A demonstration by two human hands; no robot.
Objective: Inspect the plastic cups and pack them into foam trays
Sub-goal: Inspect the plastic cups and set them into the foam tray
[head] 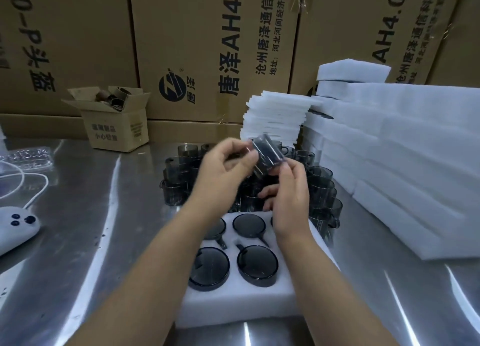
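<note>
The left hand [223,174] and right hand [289,197] together pinched one smoky plastic cup [267,152], held at one o'clock from the left, eleven from the right. At six o'clock lay the foam tray [259,304]; loose cups [179,179] crowded beyond.

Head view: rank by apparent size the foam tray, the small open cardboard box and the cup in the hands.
1. Foam tray, though it is nearest the camera.
2. Small cardboard box.
3. Cup.

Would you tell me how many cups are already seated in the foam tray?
4: near-left cup, near-right cup, far-middle cup, far-left cup; the right hand may hide a fifth.
</note>
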